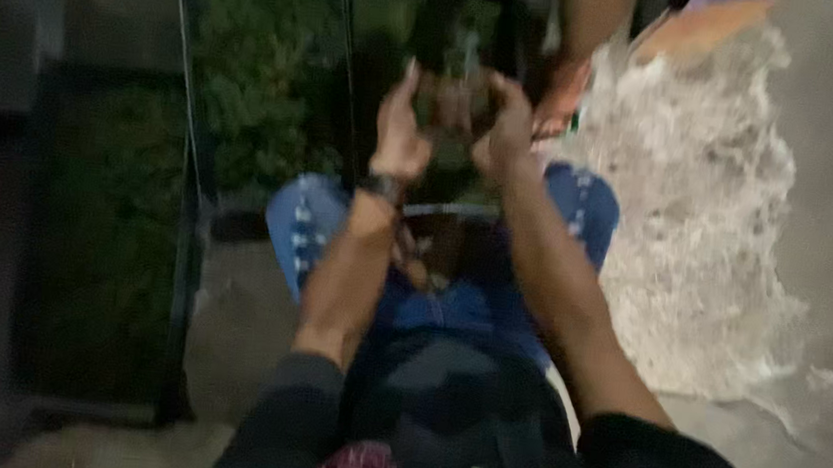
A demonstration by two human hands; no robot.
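The picture is motion-blurred. My left hand [401, 127] and my right hand [503, 121] are raised side by side above my knees, which are in blue jeans [309, 217]. A small dark thing [454, 105] sits between the two hands, and both seem to touch it. It is too blurred to tell what it is or how it is gripped. I wear a dark band [381, 187] on my left wrist and dark sleeves on both arms.
Another person's bare leg and foot [565, 86] stand just beyond my hands. Foamy water [698, 229] spreads over the grey ground on the right. On the left, green plants [249, 79] grow behind a thin metal frame [185, 123].
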